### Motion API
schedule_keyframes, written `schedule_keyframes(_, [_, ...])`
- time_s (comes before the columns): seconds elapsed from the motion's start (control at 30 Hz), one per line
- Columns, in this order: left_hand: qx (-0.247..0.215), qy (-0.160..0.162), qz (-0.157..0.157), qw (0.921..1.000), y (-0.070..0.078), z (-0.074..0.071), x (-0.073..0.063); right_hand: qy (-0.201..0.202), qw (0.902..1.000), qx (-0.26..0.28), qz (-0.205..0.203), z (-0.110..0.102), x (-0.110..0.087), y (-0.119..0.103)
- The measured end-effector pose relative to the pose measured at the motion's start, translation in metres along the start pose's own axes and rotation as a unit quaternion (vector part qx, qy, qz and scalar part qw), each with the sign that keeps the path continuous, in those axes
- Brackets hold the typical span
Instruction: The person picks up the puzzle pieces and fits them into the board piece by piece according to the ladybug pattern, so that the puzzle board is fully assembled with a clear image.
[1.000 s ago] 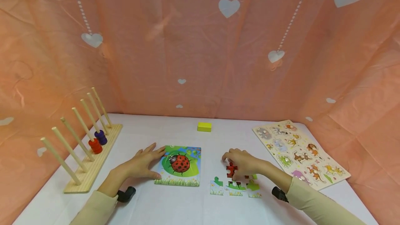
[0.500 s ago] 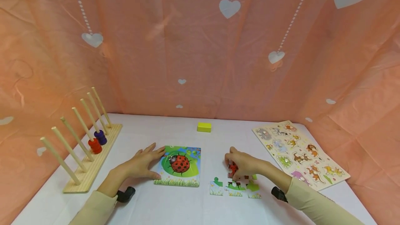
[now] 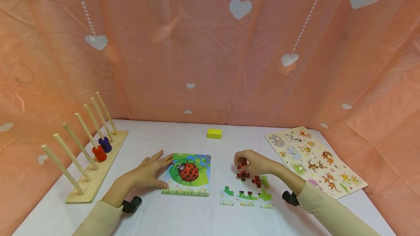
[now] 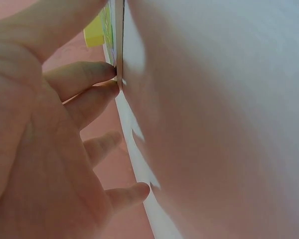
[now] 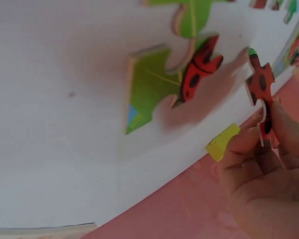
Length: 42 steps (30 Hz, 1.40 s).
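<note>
My left hand (image 3: 147, 171) lies with fingers spread along the left side of a square ladybug picture board (image 3: 189, 174). Its thumb touches the near left corner and its index finger the far left one. Farther right, my right hand (image 3: 256, 162) pinches a red, black-spotted jigsaw piece (image 5: 261, 82) between thumb and fingers; part of the piece is hidden by the hand. Below and beside that hand lie other jigsaw pieces: a green piece with a red part (image 5: 149, 82), a grass piece (image 3: 227, 197), and several more near it.
At the left stands a wooden peg rack (image 3: 101, 170) with red rings (image 3: 100, 153) and purple rings (image 3: 105, 144). A yellow block (image 3: 214, 133) sits toward the back. On the right is an animal peg puzzle (image 3: 315, 163). A peach curtain (image 3: 210, 65) encloses the table (image 3: 183, 217).
My right hand has lifted and tilted the red jigsaw piece, and more of the pieces beneath now show. My left hand has stayed on the board's edge.
</note>
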<state>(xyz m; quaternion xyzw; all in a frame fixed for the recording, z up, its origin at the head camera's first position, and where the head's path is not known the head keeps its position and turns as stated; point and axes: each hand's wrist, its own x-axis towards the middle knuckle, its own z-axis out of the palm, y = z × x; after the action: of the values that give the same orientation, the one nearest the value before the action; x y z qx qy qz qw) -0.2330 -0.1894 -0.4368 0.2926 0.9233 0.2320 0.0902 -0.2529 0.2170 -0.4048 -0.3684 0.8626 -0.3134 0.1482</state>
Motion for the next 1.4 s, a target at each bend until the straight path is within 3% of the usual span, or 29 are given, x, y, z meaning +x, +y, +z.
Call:
schedule_keyframes(0.27, [-0.001,0.003,0.002,1.0,-0.001,0.0,0.001,0.01,0.999,0.042,-0.009,0.001,0.029,-0.007])
schedule_keyframes(0.67, [0.003,0.004,0.006,1.0,-0.004,0.001,0.0,0.016,0.9972,0.06,-0.041,0.028,0.085,-0.039])
schedule_keyframes(0.93, [-0.001,0.0,0.02,0.9998,-0.003,0.002,0.001,0.016,0.9978,0.064,-0.011,0.049,0.104,-0.054])
schedule_keyframes(1.13, [-0.005,0.002,0.02,0.9998,-0.002,0.001,0.001,0.042,0.9986,-0.033,-0.001,0.063,0.11,-0.062])
schedule_keyframes(1.4, [-0.011,0.001,0.02,0.9997,0.0,0.0,0.0,0.036,0.9816,-0.187,0.016,0.078,0.108,-0.07])
